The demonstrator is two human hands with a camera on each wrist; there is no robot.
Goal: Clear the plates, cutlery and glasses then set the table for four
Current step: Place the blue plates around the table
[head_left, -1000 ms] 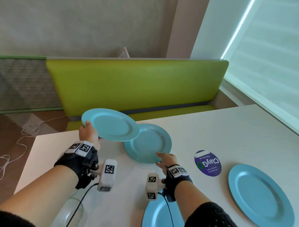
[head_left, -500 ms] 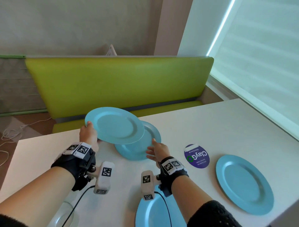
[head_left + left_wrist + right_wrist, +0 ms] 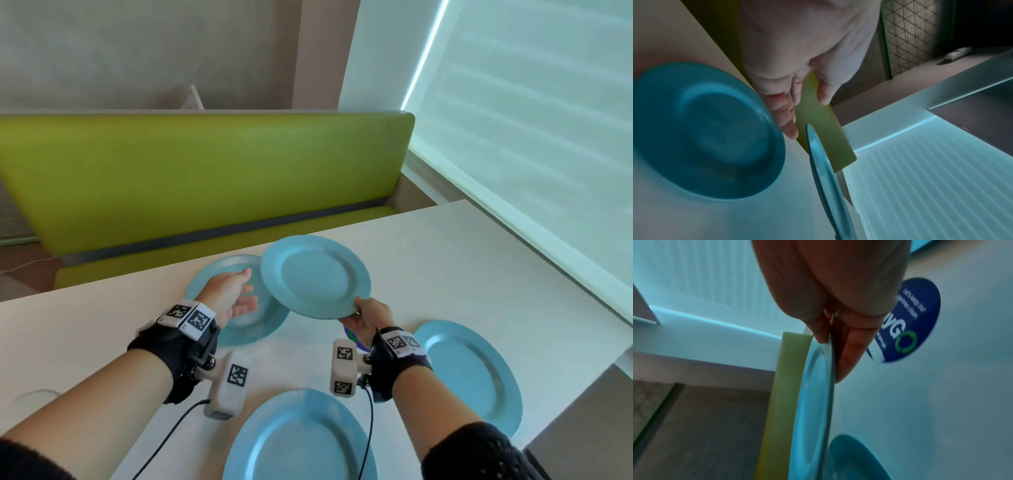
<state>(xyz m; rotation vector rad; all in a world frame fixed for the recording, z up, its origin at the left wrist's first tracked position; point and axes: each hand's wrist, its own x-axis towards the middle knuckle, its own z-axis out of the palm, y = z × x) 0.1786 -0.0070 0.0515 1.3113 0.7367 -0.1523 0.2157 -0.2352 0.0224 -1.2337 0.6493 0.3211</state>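
A light-blue plate (image 3: 315,275) hangs tilted above the white table (image 3: 445,257). My right hand (image 3: 354,313) pinches its near rim, thumb on top and fingers under, as the right wrist view shows on the plate (image 3: 813,402). My left hand (image 3: 248,287) is open with relaxed fingers and holds nothing, just left of the raised plate. It hovers over a second blue plate (image 3: 239,329) that lies flat on the table. The left wrist view has that flat plate (image 3: 701,129) and the raised plate (image 3: 826,178) edge-on.
Two more blue plates lie on the table, one at the near edge (image 3: 301,442) and one to the right (image 3: 469,373). A round purple sticker (image 3: 916,318) lies under my right hand. A green bench (image 3: 205,178) runs behind the table. A window blind is on the right.
The raised plate has passed from my left hand to my right hand and moved right. My left hand let go and opened.
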